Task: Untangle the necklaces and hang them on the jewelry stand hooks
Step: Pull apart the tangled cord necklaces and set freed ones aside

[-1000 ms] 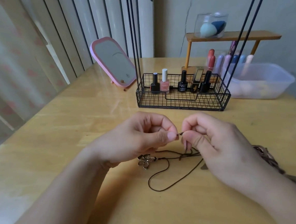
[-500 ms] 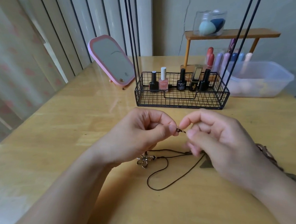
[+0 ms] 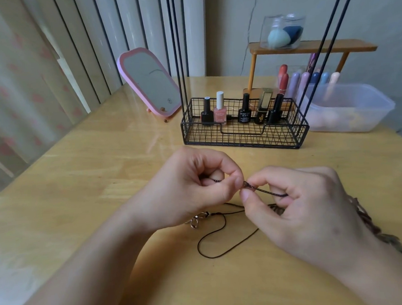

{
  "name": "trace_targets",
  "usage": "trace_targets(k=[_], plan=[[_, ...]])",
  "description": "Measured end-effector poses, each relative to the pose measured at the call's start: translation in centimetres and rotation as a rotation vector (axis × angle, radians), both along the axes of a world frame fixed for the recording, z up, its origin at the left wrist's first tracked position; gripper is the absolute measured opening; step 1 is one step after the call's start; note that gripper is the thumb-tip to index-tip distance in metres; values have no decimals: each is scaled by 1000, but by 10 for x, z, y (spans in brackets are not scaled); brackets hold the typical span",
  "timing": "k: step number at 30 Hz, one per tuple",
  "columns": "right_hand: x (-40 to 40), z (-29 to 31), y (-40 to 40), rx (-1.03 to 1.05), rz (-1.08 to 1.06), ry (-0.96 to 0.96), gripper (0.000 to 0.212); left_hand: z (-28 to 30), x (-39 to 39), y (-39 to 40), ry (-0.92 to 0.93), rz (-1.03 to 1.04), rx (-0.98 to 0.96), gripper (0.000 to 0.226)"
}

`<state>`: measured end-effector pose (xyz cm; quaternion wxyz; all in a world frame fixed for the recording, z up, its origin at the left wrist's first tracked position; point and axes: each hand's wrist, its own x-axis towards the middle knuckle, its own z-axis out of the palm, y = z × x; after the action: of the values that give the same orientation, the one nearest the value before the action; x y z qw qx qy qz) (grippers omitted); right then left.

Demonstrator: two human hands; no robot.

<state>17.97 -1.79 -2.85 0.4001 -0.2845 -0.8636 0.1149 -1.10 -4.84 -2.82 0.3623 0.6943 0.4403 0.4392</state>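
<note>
Nearest me, a thin dark brown cord necklace lies looped on the pale wooden table, its silver flower pendant beside my left wrist. I see my left hand and right hand each pinching a raised stretch of that cord between thumb and forefinger, fingertips almost touching, other fingers curled. Toward the far edge, the black wire jewelry stand holds nail polish bottles; one black bottle reads "OUMEINA", though I cannot be sure.
</note>
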Motion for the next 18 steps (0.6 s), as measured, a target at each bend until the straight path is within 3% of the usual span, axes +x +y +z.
trace_targets(k=[8, 18], plan=[[-1, -2, 2, -31, 8, -14, 13, -1, 0, -1, 44, -3, 13, 12], [2, -7, 8, -111, 38, -164, 26, -1, -2, 1, 113, 7, -9, 14]])
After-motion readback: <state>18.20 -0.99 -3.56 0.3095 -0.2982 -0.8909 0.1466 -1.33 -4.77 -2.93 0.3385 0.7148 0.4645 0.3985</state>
